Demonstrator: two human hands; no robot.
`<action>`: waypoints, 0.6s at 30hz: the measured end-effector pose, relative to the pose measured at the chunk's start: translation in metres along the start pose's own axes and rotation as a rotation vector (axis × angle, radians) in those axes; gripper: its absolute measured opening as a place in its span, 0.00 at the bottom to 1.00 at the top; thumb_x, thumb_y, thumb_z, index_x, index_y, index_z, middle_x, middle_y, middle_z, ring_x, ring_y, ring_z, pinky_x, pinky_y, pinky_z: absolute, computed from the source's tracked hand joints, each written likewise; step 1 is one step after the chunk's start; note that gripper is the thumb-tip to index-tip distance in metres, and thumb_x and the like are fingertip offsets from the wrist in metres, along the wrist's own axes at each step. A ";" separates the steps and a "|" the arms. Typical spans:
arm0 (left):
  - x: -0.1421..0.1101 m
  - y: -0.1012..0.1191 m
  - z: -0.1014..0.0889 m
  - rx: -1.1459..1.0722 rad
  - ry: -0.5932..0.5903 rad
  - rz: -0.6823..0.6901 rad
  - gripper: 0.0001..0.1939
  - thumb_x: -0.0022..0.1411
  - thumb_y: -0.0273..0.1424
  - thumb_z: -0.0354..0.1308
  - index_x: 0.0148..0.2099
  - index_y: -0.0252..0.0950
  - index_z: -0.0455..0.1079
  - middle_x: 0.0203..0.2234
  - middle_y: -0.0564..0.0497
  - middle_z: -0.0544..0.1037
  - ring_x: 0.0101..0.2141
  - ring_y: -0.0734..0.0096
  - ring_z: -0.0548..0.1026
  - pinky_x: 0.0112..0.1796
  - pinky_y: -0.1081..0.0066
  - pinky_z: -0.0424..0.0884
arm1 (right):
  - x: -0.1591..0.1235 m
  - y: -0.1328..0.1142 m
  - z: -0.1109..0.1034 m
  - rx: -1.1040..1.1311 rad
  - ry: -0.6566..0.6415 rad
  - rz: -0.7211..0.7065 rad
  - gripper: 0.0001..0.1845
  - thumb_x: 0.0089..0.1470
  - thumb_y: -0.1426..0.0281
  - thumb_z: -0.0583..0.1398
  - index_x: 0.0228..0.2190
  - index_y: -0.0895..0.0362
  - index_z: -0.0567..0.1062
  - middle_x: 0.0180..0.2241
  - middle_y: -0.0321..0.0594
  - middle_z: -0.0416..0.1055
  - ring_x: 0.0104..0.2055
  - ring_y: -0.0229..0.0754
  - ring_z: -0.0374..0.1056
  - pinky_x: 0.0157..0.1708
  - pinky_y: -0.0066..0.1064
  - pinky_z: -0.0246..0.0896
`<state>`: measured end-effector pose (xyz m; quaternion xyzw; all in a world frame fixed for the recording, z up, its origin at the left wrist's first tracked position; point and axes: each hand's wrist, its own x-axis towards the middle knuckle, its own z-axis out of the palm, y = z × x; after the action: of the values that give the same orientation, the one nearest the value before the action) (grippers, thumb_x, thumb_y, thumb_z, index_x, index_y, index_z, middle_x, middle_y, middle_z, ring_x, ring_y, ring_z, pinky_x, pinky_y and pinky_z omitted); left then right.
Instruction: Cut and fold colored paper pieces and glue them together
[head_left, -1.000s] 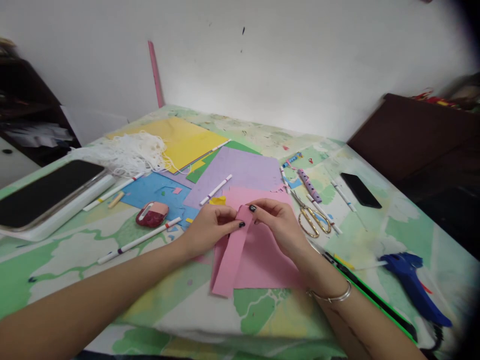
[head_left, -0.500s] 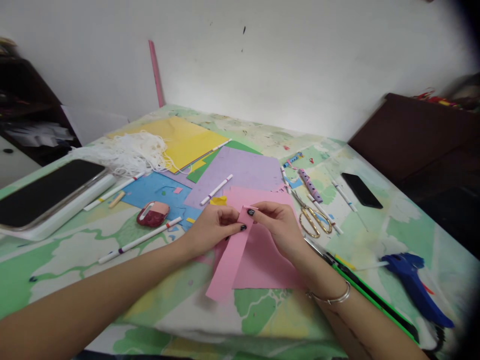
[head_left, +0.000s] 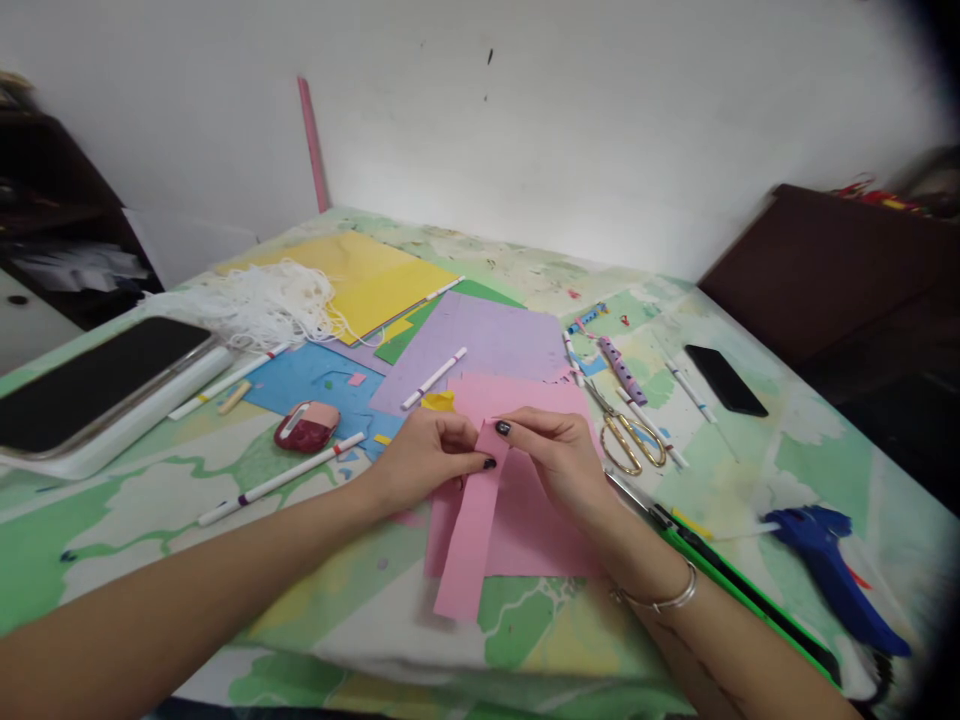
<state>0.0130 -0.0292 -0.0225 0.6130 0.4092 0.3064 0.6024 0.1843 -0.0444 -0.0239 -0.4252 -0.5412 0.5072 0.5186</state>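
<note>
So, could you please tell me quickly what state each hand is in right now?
Left hand: closed, pinching the pink paper strip near its upper end.
Right hand: closed, pinching the pink paper strip at its top.

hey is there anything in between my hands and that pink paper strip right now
Nothing visible is: your left hand and right hand both pinch the pink strip near its far end. The pink sheet lies beneath, and the scissors sit off to the right.
</note>
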 end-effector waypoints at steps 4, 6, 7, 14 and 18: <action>0.000 -0.001 -0.001 0.035 -0.005 -0.004 0.05 0.50 0.29 0.62 0.29 0.31 0.74 0.22 0.51 0.76 0.24 0.73 0.71 0.26 0.74 0.65 | -0.001 -0.002 0.001 -0.037 0.027 0.017 0.05 0.45 0.68 0.65 0.28 0.52 0.81 0.29 0.38 0.77 0.32 0.39 0.68 0.35 0.33 0.62; 0.000 0.000 -0.002 0.067 0.000 0.019 0.05 0.51 0.29 0.61 0.28 0.31 0.74 0.22 0.51 0.76 0.24 0.74 0.71 0.26 0.74 0.65 | -0.001 -0.002 0.002 -0.041 0.050 0.025 0.05 0.44 0.68 0.66 0.28 0.52 0.81 0.28 0.38 0.77 0.30 0.38 0.68 0.35 0.33 0.63; 0.000 0.000 -0.002 0.083 0.005 0.032 0.05 0.51 0.29 0.61 0.27 0.31 0.74 0.22 0.52 0.76 0.24 0.74 0.71 0.27 0.75 0.65 | 0.000 -0.002 0.002 -0.041 0.055 0.027 0.05 0.44 0.68 0.66 0.28 0.52 0.81 0.28 0.38 0.77 0.30 0.38 0.68 0.34 0.33 0.63; -0.001 -0.001 0.000 0.054 -0.029 0.067 0.04 0.51 0.27 0.61 0.25 0.32 0.73 0.19 0.55 0.73 0.23 0.76 0.69 0.26 0.76 0.64 | 0.001 -0.001 0.002 -0.044 -0.025 0.114 0.08 0.42 0.67 0.66 0.28 0.55 0.81 0.28 0.40 0.77 0.30 0.38 0.68 0.32 0.32 0.63; -0.002 -0.002 0.001 0.018 -0.074 0.032 0.05 0.50 0.29 0.62 0.27 0.32 0.74 0.21 0.53 0.74 0.24 0.73 0.71 0.27 0.73 0.66 | -0.001 -0.001 0.003 -0.074 -0.039 0.057 0.05 0.43 0.67 0.66 0.25 0.56 0.80 0.26 0.39 0.76 0.29 0.38 0.67 0.32 0.32 0.62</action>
<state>0.0123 -0.0315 -0.0247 0.6358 0.3797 0.2892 0.6066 0.1818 -0.0458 -0.0224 -0.4494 -0.5573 0.5097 0.4772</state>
